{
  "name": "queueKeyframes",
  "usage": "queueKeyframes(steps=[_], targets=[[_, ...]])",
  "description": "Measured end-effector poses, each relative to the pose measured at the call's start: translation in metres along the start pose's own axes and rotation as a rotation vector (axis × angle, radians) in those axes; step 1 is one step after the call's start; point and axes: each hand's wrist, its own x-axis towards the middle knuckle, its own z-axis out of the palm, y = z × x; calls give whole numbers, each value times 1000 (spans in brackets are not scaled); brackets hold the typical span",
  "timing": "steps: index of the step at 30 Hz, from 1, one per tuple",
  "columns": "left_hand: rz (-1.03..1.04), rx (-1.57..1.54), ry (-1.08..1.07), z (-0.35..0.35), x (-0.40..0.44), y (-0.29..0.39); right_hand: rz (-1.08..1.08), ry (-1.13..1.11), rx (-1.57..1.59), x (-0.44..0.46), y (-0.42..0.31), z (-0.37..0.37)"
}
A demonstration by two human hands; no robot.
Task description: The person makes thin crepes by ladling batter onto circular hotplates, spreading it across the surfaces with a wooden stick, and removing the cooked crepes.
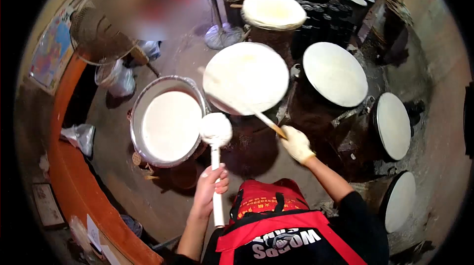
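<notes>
My bare left hand [211,189] is wrapped round the white handle of a ladle [216,131], whose bowl is coated with white batter. The ladle's bowl is at the right rim of a large metal pot [137,136] holding white batter [170,126]. In a pale work glove, my right hand [296,145] grips the wooden handle of a long, flat spatula [264,118]. Its blade, blurred, reaches left across a round griddle [245,78] covered with a white sheet of batter. Whether the blade touches the sheet I cannot tell.
More round griddles [335,74] with white surfaces curve along the right side. A stack of white flatbreads [274,11] stands behind the near griddle. At left are a standing fan [101,23], an orange ledge [69,166] and plastic bags [121,80]. Another person is at upper left.
</notes>
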Motion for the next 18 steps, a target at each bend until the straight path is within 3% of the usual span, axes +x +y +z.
queueKeyframes(steps=[2, 4, 8, 14, 18], targets=[[82, -3, 106, -29, -9, 15, -217, -16, -87, 43, -38, 22], [136, -61, 162, -48, -15, 19, -292, 2, -182, 79, -61, 43], [210, -192, 240, -65, -35, 28, -566, 16, -304, 122, -56, 59], [240, -291, 325, -82, -38, 34, -558, -66, -247, 150, -62, 50], [245, -330, 377, -61, -35, 43, -321, -262, -157, 194, -121, -54]])
